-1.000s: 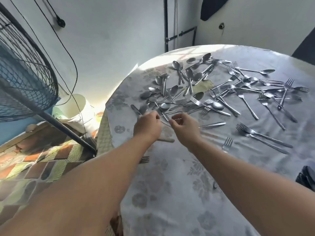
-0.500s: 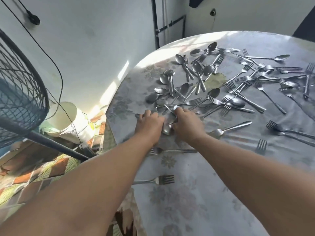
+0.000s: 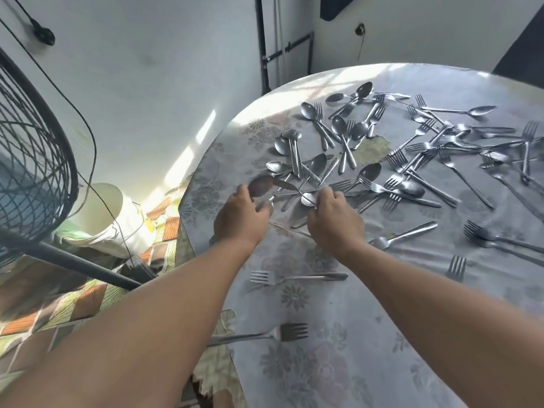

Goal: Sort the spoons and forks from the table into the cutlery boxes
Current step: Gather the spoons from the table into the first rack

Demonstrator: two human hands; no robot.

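Note:
Several steel spoons (image 3: 312, 114) and forks (image 3: 424, 129) lie scattered over the round table (image 3: 323, 363) with its grey flowered cloth. My left hand (image 3: 240, 217) holds a spoon (image 3: 262, 185) by its handle, the bowl raised above the cloth at the table's left edge. My right hand (image 3: 335, 220) pinches another spoon (image 3: 309, 199) just beside it, its bowl showing at my fingertips. No cutlery box is in view.
Loose forks lie near me: one fork (image 3: 297, 277) in front of my wrists, a second fork (image 3: 265, 335) at the table's near edge. A standing fan (image 3: 32, 160) and a white bucket (image 3: 103, 219) stand on the floor to the left. A wall is close behind.
Both hands lifted from pressing on the pile's near edge. The left now holds a spoon up, and the right pinches a second spoon.

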